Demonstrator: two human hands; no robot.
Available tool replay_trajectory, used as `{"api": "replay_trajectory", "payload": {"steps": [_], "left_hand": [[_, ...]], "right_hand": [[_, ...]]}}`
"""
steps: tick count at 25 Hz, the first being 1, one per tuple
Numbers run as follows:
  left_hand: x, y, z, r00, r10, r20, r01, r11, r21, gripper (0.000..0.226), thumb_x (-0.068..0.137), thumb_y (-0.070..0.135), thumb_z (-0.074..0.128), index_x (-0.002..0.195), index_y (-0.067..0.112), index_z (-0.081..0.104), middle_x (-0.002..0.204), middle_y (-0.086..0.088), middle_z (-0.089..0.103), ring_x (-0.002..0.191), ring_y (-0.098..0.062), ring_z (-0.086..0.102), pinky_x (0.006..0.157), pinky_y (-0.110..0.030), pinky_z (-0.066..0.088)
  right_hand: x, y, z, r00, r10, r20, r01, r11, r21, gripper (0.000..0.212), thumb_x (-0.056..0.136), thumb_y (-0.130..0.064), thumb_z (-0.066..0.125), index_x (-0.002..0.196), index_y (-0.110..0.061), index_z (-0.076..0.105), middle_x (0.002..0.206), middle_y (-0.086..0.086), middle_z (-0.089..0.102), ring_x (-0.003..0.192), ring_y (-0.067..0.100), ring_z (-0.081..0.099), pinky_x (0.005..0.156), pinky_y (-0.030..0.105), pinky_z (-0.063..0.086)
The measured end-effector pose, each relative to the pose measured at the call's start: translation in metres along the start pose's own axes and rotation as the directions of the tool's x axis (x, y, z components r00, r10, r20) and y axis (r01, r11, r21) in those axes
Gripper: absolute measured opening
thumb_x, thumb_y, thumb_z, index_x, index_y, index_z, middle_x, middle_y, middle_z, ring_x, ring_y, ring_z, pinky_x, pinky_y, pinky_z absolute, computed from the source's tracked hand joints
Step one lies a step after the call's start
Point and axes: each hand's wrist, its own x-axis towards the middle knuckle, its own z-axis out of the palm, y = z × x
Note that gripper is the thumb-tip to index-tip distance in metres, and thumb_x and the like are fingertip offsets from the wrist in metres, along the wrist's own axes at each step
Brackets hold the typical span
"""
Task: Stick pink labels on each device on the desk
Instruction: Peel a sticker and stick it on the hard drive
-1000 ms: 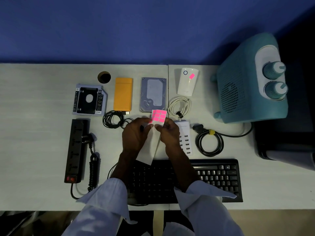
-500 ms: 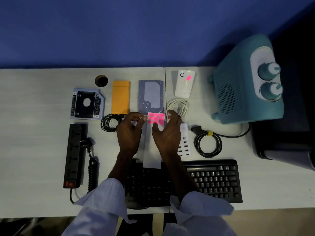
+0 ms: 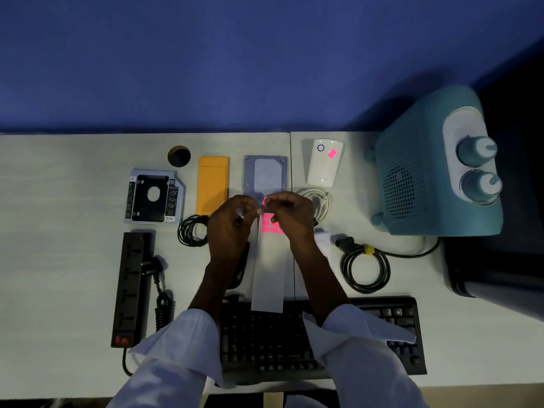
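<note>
A long white label sheet [image 3: 268,275] with several pink labels [image 3: 268,226] near its top lies from the hard drive [image 3: 266,172] down to the keyboard [image 3: 391,328]. My left hand [image 3: 228,228] pinches the sheet's upper left corner. My right hand [image 3: 294,216] pinches a single pink label [image 3: 264,201] just above the others, over the hard drive's near edge. The white plug-in device [image 3: 319,169] carries a pink label [image 3: 332,153]. The orange enclosure [image 3: 212,184], drive caddy [image 3: 154,197] and black power strip [image 3: 132,287] show no label.
A teal heater [image 3: 426,178] stands at the right, its black cable [image 3: 365,269] coiled in front. A white cable [image 3: 319,200] and a white USB hub [image 3: 322,238] lie by my right wrist. A black coiled cable [image 3: 191,231] sits left of my left hand.
Both hands have moved up from the sheet's sides and closed together above the pink labels. One pink label now sits between my right fingertips.
</note>
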Motion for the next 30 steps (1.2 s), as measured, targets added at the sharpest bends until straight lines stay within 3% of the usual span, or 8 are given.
{"api": "replay_trajectory", "payload": {"steps": [4,10,15,19,22,24,27,30], "left_hand": [[0.023,-0.004,0.008,1.000,0.021,-0.021,-0.018,0.988,0.150,0.014,0.092,0.025,0.072,0.103,0.016,0.071,0.104,-0.001,0.069,0.082,-0.015,0.066,0.071,-0.015,0.045],[0.054,-0.003,0.022,0.999,0.010,0.032,-0.017,0.971,0.238,0.042,0.090,0.030,0.072,0.124,0.007,0.065,0.118,-0.013,0.067,0.109,-0.029,0.064,0.095,-0.033,0.049],[0.071,-0.063,0.059,0.955,-0.199,0.222,0.149,0.963,0.224,0.100,0.083,0.083,0.036,0.145,0.005,0.045,0.142,-0.017,0.052,0.132,-0.032,0.049,0.112,-0.035,0.031],[0.069,-0.037,0.050,0.980,-0.116,0.162,0.050,0.929,0.366,0.074,0.087,0.055,0.061,0.144,0.009,0.048,0.138,-0.015,0.056,0.124,-0.029,0.055,0.106,-0.027,0.033],[0.068,-0.007,0.039,0.991,-0.089,0.098,0.054,0.948,0.315,0.061,0.087,0.032,0.076,0.138,0.007,0.055,0.128,-0.015,0.063,0.116,-0.030,0.061,0.101,-0.033,0.045],[0.067,-0.016,0.047,0.989,-0.108,0.103,0.074,0.952,0.296,0.063,0.087,0.034,0.075,0.140,0.008,0.052,0.129,-0.017,0.061,0.115,-0.029,0.059,0.098,-0.037,0.047],[0.068,-0.064,0.059,0.965,-0.092,0.245,0.027,0.966,0.255,0.069,0.091,0.071,0.046,0.146,0.029,0.040,0.141,-0.020,0.052,0.128,-0.032,0.051,0.110,-0.046,0.039],[0.044,-0.032,0.046,0.990,-0.057,0.131,0.024,0.970,0.242,0.045,0.093,0.050,0.054,0.129,0.023,0.059,0.127,-0.013,0.062,0.117,-0.029,0.058,0.101,-0.040,0.047]], "right_hand": [[0.031,0.001,0.012,0.932,-0.363,-0.016,0.349,0.905,-0.242,0.003,0.080,-0.010,0.077,0.082,-0.012,0.079,0.080,0.000,0.076,0.071,0.004,0.067,0.073,0.014,0.054],[0.068,-0.008,0.032,0.928,-0.368,-0.064,0.330,0.888,-0.319,0.007,0.081,-0.016,0.074,0.083,-0.012,0.080,0.082,0.005,0.078,0.075,0.015,0.072,0.075,0.026,0.058],[0.079,-0.008,0.036,0.938,-0.337,-0.084,0.286,0.887,-0.364,0.009,0.081,-0.020,0.072,0.082,-0.019,0.080,0.080,-0.001,0.078,0.073,0.011,0.071,0.073,0.025,0.058],[0.076,-0.008,0.038,0.938,-0.324,-0.128,0.248,0.879,-0.407,0.010,0.079,-0.031,0.072,0.086,-0.025,0.077,0.083,-0.007,0.076,0.073,0.009,0.069,0.073,0.028,0.058],[0.074,-0.014,0.036,0.937,-0.312,-0.157,0.239,0.900,-0.363,0.038,0.077,-0.036,0.078,0.109,-0.020,0.067,0.101,-0.004,0.073,0.086,0.009,0.065,0.078,0.020,0.050],[0.076,-0.015,0.036,0.940,-0.295,-0.171,0.213,0.900,-0.379,0.046,0.077,-0.040,0.078,0.112,-0.018,0.061,0.102,-0.002,0.071,0.089,0.014,0.066,0.077,0.025,0.051],[0.074,-0.015,0.034,0.945,-0.293,-0.142,0.220,0.896,-0.385,0.040,0.078,-0.032,0.077,0.110,-0.016,0.060,0.095,0.003,0.072,0.087,0.022,0.069,0.077,0.031,0.055],[0.053,-0.005,0.024,0.934,-0.326,-0.149,0.243,0.881,-0.405,0.034,0.079,-0.016,0.074,0.112,-0.015,0.062,0.089,-0.002,0.071,0.077,0.014,0.066,0.073,0.022,0.051]]}}
